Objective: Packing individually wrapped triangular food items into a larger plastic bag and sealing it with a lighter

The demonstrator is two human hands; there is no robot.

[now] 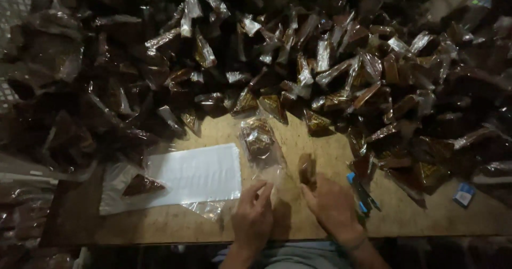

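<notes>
Low centre of the frame, your left hand [252, 211] pinches the clear pouch [261, 146] by its open end; your right hand [330, 205] seemingly grips a brown piece [306, 170]. The pouch looks light, limp and slippery: hold its edge.

Two bare hands show at the near edge, the left hand [253, 214] and the right hand [332, 205], both without gloves or rings that can be made out in the dim light. The forearms behind them are bare too: no sleeves reach into view. Around the right wrist sits a thin band [354, 243] (dark, narrow, too faint to tell whether cord or bracelet). The left wrist carries nothing that can be seen. Between the forearms, at the very near edge, lies clothing [288, 257]: a grey-green cloth over the lap, with a strip of pale blue fabric just beyond it.
</notes>
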